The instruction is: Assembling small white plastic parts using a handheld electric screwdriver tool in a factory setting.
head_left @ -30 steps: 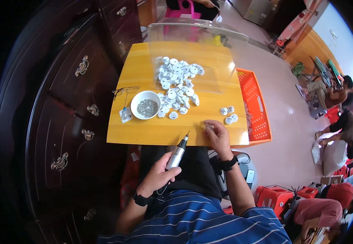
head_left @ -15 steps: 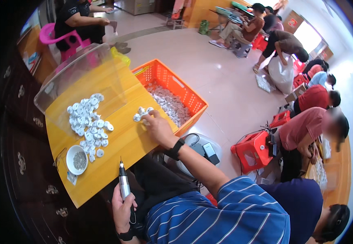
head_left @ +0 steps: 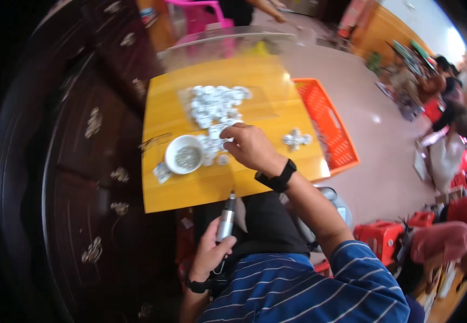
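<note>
My left hand [head_left: 212, 253] is wrapped round a silver and black electric screwdriver [head_left: 226, 219], its thin bit pointing up toward the front edge of the yellow table [head_left: 266, 177]. Over the near end of a heap of white round plastic parts [head_left: 212, 105] reaches my right hand [head_left: 250, 148]. Its thumb and forefinger are bent but apart, and I see nothing held between them. Left of these parts stands a white bowl [head_left: 169, 159] with small metal pieces [head_left: 187, 157] inside. A smaller cluster of white parts [head_left: 297, 139] lies at the table's right side.
An orange crate [head_left: 327, 121] stands against the table's right edge. A clear plastic sheet or cover [head_left: 228, 40] rises at the far edge. Glasses [head_left: 155, 141] and a small packet [head_left: 162, 173] lie near the bowl. Dark drawers [head_left: 93, 177] line the left; people sit at right.
My right hand has gone left from the small cluster to the big heap. The view has swung left, shifting the table rightward in it. The screwdriver stays in my left hand.
</note>
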A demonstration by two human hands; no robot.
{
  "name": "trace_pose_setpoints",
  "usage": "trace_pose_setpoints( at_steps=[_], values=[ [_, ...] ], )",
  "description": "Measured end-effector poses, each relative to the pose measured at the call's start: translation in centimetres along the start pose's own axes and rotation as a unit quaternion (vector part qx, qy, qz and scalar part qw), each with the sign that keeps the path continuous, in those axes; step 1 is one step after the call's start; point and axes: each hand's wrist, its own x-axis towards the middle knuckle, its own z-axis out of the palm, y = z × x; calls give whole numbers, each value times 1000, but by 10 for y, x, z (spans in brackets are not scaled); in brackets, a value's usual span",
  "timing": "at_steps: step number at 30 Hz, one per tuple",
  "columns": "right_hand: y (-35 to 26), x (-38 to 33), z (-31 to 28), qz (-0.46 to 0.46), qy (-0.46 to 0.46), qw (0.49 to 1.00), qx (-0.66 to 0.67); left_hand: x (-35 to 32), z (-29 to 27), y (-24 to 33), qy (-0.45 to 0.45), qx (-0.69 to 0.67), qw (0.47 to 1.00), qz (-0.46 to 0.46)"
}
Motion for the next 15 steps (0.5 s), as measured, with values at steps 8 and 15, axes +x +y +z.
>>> trace_pose_setpoints(
  at_steps=[8,15],
  values=[
    [-45,55,84,-132,-97,986,-2,-23,-22,-9,27,-1,999,30],
    [-27,61,150,-96,-220,941,-239,-26,-26,-13,33,13,999,34]
  ],
)
